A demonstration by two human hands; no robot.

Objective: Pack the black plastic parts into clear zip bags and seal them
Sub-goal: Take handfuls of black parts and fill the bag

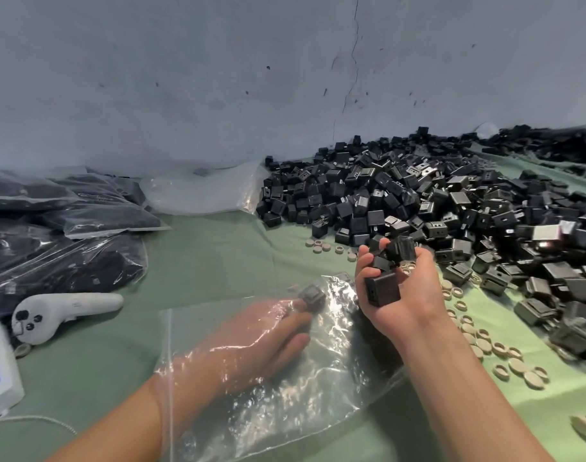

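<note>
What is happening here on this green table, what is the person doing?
A person is packing black plastic parts. The left hand is inside a clear zip bag that lies on the green cloth, fingers stretched out, with one part by its fingertips. The right hand grips a handful of black parts just above the bag, beside the big loose pile. Filled bags are stacked at the left. This bag is nearly empty and not yet sealed.
</note>
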